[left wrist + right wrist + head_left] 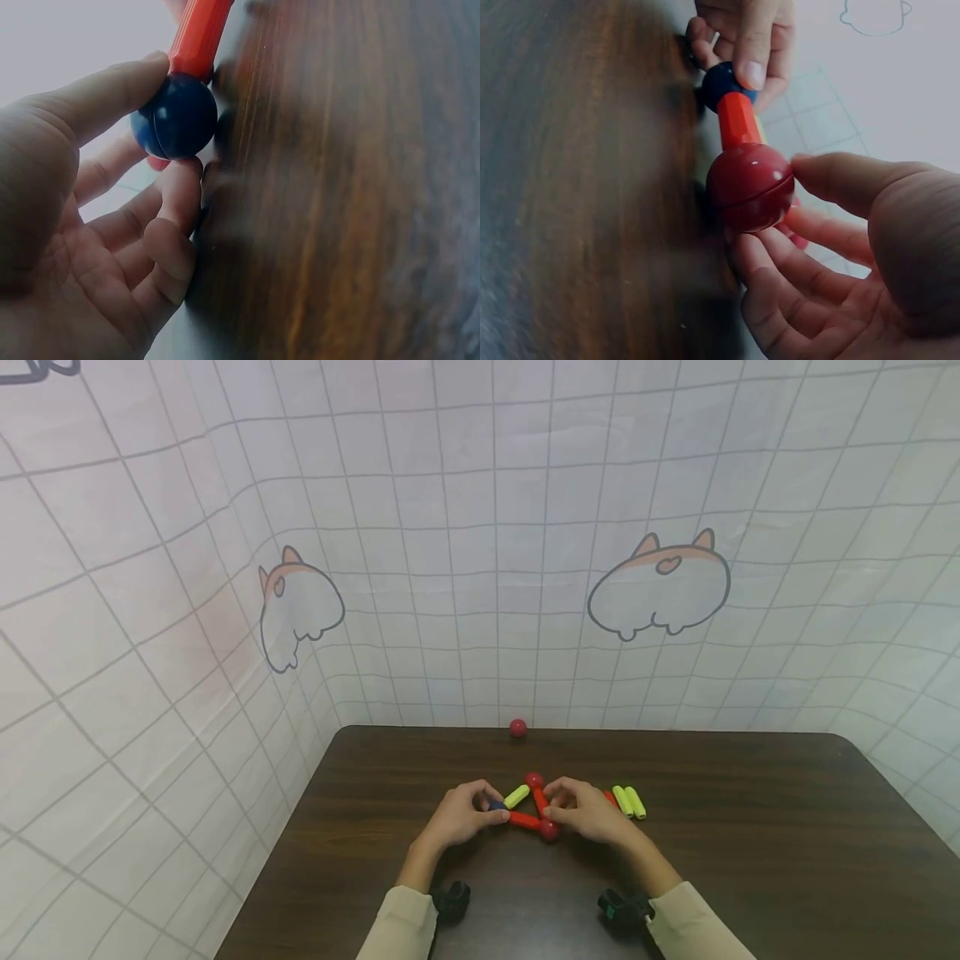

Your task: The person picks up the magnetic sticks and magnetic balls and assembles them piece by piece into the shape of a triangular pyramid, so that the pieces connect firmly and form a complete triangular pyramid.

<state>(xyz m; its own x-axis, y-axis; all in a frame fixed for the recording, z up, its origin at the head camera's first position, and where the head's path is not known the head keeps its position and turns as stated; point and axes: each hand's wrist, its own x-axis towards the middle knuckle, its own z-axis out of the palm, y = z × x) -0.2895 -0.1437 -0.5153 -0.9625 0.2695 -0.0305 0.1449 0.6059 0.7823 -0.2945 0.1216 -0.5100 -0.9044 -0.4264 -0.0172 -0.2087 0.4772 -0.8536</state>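
Note:
My left hand (461, 814) pinches a blue ball (176, 116) between thumb and fingers at the left corner of a small triangle of rods and balls. From that ball a red rod (524, 820) runs to a glossy red ball (750, 187) at the near right corner. My right hand (588, 810) holds this red ball, its thumb on one side and fingertips at the other. Another red rod (540, 802) leads to the far red ball (534, 780). A yellow-green rod (517, 796) lies along the triangle's left side, between the blue and far red balls.
Right of my right hand lie two yellow-green rods (628, 802) and a red rod (611, 797), partly hidden by the hand. A loose red ball (517, 727) sits at the far edge of the dark wooden table (750, 843). A gridded white curtain (480, 568) stands behind.

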